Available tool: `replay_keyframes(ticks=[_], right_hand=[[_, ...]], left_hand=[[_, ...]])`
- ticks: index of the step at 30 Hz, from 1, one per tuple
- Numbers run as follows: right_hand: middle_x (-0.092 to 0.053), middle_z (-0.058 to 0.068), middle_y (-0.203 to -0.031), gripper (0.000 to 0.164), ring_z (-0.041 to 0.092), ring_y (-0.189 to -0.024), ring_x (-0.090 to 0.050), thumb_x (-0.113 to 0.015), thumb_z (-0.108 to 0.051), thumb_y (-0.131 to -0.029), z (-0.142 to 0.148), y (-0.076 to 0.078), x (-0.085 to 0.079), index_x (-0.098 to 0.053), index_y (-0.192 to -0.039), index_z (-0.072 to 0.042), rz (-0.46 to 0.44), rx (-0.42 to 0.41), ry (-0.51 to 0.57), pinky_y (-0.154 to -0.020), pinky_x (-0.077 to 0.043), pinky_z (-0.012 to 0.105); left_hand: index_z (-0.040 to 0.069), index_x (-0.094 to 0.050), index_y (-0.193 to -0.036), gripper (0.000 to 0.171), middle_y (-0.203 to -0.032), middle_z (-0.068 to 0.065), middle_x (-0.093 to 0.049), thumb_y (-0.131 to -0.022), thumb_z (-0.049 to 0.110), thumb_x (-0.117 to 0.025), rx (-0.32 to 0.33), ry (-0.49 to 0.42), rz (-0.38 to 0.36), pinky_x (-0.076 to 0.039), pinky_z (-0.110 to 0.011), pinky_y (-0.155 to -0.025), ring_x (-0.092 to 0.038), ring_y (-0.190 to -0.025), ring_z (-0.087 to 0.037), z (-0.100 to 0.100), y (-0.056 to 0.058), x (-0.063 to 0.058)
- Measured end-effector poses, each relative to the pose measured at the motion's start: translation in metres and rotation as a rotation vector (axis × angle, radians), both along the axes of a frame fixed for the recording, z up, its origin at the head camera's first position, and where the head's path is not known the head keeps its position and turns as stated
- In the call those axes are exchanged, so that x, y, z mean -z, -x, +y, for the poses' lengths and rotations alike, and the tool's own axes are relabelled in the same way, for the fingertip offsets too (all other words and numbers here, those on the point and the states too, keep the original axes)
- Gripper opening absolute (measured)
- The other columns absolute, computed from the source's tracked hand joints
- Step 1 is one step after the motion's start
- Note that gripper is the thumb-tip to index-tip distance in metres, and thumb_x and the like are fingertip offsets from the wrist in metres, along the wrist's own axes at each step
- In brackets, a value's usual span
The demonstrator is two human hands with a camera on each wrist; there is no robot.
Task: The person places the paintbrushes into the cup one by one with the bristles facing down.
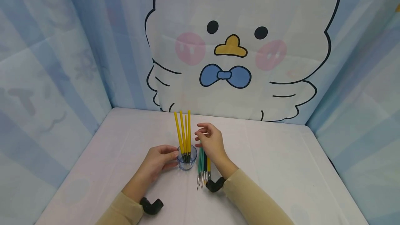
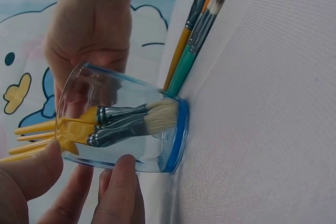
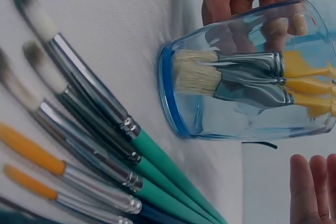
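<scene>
My left hand (image 1: 158,161) holds a clear glass cup (image 1: 187,166) with a blue base, thumb near the rim and fingers along the side. Several yellow-handled paintbrushes (image 1: 183,133) stand in the cup, bristles down. In the right wrist view their pale bristles (image 3: 197,72) show near the cup's bottom. My right hand (image 1: 213,143), fingers loosely bent and holding nothing, is just right of the cup, above a row of loose paintbrushes. Among these are green-handled paintbrushes (image 1: 200,166), dark blue-handled ones with orange bristles (image 3: 34,150), and a yellow-handled paintbrush (image 2: 179,56).
A table with a pale cloth (image 1: 265,169) lies beneath everything. Behind it hangs a curtain (image 1: 231,96) printed with a cartoon bird, and striped cloth walls stand at both sides. Dark curved pieces (image 1: 152,206) sit at both wrists.
</scene>
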State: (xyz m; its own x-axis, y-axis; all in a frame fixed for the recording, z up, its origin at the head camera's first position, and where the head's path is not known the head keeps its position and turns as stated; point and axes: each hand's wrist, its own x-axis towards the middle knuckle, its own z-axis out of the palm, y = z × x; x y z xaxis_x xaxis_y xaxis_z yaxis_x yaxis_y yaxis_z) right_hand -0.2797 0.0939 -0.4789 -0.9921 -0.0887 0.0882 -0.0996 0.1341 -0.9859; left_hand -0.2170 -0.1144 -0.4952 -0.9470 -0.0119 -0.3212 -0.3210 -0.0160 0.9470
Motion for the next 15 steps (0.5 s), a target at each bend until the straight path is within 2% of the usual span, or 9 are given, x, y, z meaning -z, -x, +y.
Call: replay_keyframes(ticks=[7, 15], right_hand=[[-0.071, 0.017, -0.11, 0.027, 0.035, -0.095, -0.075, -0.064, -0.005, -0.106, 0.005, 0.0, 0.004, -0.068, -0.133, -0.01, -0.017, 0.016, 0.011, -0.071, -0.071, 0.036], [-0.071, 0.018, -0.109, 0.028, 0.027, -0.089, -0.075, -0.065, -0.003, -0.105, 0.011, 0.0, 0.011, -0.068, -0.133, -0.008, -0.037, 0.038, 0.005, -0.07, -0.071, 0.036]], left_hand=[[-0.001, -0.074, -0.124, 0.028, -0.121, -0.018, -0.072, -0.099, 0.011, -0.078, 0.006, -0.008, -0.002, -0.069, -0.037, -0.089, -0.073, -0.101, -0.023, -0.001, 0.0, 0.0], [-0.003, -0.074, -0.123, 0.026, -0.119, -0.018, -0.071, -0.099, 0.007, -0.076, 0.006, -0.029, 0.002, -0.07, -0.037, -0.089, -0.072, -0.1, -0.021, -0.001, 0.001, 0.001]])
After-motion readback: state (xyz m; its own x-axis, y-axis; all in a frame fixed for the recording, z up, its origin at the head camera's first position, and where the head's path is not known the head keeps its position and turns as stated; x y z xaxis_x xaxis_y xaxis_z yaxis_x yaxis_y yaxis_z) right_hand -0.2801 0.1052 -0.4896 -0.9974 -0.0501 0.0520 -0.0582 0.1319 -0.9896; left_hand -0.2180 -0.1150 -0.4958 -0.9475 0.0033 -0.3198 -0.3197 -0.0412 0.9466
